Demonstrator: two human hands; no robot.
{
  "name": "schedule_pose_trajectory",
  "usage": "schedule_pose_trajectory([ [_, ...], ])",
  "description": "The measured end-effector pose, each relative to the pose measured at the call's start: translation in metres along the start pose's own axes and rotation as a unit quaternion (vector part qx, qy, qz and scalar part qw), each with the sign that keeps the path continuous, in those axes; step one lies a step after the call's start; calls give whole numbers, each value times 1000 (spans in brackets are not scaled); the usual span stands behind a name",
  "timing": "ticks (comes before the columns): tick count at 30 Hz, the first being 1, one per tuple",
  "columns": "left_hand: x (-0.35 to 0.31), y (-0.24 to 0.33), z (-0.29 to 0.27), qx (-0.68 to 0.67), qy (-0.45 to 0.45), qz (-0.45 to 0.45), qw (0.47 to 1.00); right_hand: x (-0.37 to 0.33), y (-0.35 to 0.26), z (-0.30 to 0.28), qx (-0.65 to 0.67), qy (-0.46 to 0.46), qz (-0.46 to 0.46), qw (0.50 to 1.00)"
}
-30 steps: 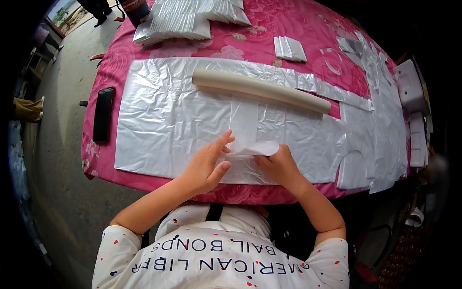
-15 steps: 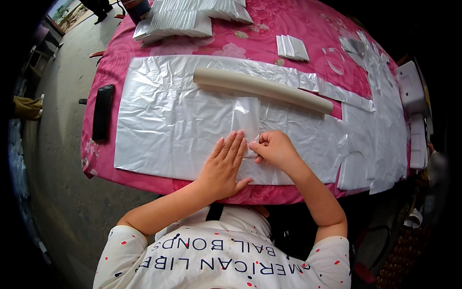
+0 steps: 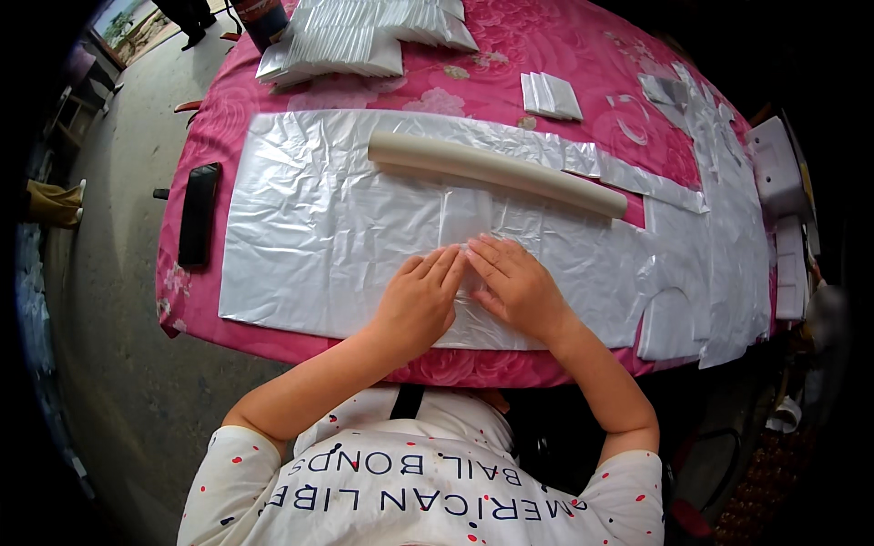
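A narrow folded piece of clear plastic film lies on a large silvery plastic sheet in front of me. My left hand rests on its near end, fingers stretched out and close together. From the other side my right hand lies over the same end, fingertips meeting the left ones, thumb apart. Both hands are open and lie flat; they hide the film's near end. Just beyond the film, a long beige tube lies slantwise on the sheet.
On the pink flowered tablecloth sit a large pile of folded plastic pieces, a smaller stack and a dark container. A black phone is at the left edge. Loose plastic covers the right side.
My right hand has let go of its pinch on the film's edge and now lies flat over it. The left hand has tucked its thumb in. The film's far end looks flatter.
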State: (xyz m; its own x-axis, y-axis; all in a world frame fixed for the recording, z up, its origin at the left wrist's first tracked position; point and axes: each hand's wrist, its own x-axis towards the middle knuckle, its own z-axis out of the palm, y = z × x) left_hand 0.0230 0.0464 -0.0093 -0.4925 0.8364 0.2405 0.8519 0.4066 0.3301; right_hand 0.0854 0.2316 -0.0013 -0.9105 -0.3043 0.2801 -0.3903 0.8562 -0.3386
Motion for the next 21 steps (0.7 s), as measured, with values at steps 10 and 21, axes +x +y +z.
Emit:
schedule_pose_trajectory([
  [10, -6, -6, -6, -38, -34, 47, 998, 1, 13, -7, 87, 16, -26, 996],
  [21, -50, -10, -14, -65, -16, 153, 986, -24, -26, 4, 60, 73, -67, 993],
])
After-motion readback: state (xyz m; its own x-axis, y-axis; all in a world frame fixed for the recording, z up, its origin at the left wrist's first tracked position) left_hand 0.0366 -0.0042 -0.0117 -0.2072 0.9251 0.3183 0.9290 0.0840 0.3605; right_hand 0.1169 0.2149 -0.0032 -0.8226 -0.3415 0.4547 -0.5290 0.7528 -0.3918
